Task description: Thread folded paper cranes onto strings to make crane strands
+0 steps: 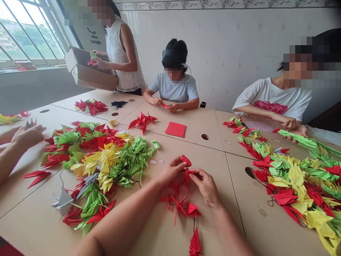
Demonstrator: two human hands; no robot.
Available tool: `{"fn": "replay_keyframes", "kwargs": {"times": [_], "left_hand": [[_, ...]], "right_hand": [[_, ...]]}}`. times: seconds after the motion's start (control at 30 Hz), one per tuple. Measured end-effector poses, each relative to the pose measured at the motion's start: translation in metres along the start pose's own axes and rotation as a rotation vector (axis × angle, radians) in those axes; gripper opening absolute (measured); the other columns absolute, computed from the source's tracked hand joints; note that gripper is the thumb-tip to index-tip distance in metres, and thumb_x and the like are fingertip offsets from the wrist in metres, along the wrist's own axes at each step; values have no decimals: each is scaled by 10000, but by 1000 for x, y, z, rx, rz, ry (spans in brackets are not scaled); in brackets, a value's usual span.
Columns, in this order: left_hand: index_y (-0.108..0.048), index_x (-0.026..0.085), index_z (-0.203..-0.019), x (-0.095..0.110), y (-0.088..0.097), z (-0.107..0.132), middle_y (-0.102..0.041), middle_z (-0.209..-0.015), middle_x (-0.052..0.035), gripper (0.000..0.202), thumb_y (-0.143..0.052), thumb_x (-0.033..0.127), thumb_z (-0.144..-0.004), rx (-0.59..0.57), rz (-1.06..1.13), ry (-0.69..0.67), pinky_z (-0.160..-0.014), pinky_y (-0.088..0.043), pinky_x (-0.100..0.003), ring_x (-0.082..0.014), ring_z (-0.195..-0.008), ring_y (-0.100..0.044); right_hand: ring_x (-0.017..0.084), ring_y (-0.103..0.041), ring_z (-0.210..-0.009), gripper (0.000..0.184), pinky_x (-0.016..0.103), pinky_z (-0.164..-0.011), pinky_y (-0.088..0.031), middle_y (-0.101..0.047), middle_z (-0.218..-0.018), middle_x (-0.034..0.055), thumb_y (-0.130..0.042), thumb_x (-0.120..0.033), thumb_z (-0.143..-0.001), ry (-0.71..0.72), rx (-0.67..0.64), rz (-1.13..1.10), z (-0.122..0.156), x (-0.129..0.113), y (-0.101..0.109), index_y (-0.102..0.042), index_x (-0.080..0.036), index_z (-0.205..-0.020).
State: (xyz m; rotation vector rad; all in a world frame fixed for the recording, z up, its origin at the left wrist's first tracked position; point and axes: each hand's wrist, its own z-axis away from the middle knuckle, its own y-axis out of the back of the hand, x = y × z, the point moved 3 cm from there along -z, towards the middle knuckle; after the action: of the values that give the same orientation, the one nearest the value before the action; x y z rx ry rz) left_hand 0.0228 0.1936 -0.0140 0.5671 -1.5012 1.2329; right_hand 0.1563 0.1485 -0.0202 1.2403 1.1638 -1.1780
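Observation:
My left hand pinches a red paper crane above the table. Close beside it, my right hand has its thumb and fingertips closed on a red folded piece just below. More red paper cranes lie beneath my hands. A dark string runs down from them to another red crane near the bottom edge. To the left of my forearm spreads a heap of green paper cranes, yellow cranes and red cranes; a grey crane lies at its near end.
Strung cranes cover the right side of the table. Ahead lie a stack of red paper and a red crane bunch. Round holes pierce the tabletop. Several people work around it; one holds a cardboard box.

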Motion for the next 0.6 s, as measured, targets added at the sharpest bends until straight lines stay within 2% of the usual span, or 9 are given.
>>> {"fn": "replay_keyframes", "kwargs": {"times": [0.1,0.37,0.6], "left_hand": [[-613,141,-851,-1,-1,0,-641,-845,-44,354,-702,441,-686,-24,26,22,-691,-439,-238,-132,-753,-579],[-622,137,-806,4,-4,2,-621,-794,-28,311,-675,430,-717,-40,-102,-74,-705,-431,-233,-126,-738,-555],[-596,148,-822,-1,0,-1,-595,-756,-11,340,-654,466,-715,-7,-142,-67,-673,-440,-257,-124,-677,-549]], "right_hand": [[191,-573,-842,264,298,-758,-462,-635,-877,45,-684,-450,-707,54,60,15,0,-1,5,-678,-205,-804],[161,-543,-671,323,270,-605,-451,-624,-760,20,-609,-503,-765,-6,5,-16,2,2,2,-610,-204,-889],[192,-580,-825,339,308,-749,-475,-638,-966,53,-553,-492,-807,27,6,49,0,2,3,-590,-232,-1021]]}}
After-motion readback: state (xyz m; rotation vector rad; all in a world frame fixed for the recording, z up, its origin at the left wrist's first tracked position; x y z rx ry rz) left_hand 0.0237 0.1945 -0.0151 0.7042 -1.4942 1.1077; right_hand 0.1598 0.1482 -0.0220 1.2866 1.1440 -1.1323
